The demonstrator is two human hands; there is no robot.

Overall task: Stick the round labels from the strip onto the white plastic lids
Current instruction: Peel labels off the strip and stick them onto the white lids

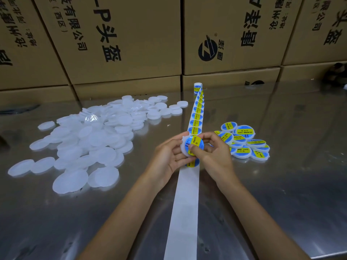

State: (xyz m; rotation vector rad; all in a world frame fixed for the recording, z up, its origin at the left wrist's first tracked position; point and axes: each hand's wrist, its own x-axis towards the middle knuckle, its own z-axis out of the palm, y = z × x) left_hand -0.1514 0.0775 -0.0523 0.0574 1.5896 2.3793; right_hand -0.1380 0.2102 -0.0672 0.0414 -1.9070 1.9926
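Observation:
My left hand (169,156) holds a white plastic lid (183,147) by its edge above the table's middle. A round blue and yellow label (196,145) lies on the lid's face. My right hand (212,151) pinches the label, thumb pressing its lower left part and fingers curled over its right side. The label strip (196,117) runs from a small roll (197,87) at the back toward my hands. Its bare white backing (185,207) continues to the table's front edge. One more label (193,163) shows on the strip just below my hands.
A big heap of plain white lids (90,136) covers the left of the shiny metal table (281,184). A smaller pile of labelled lids (244,141) lies right of my hands. Printed cardboard boxes (122,40) form a wall along the back.

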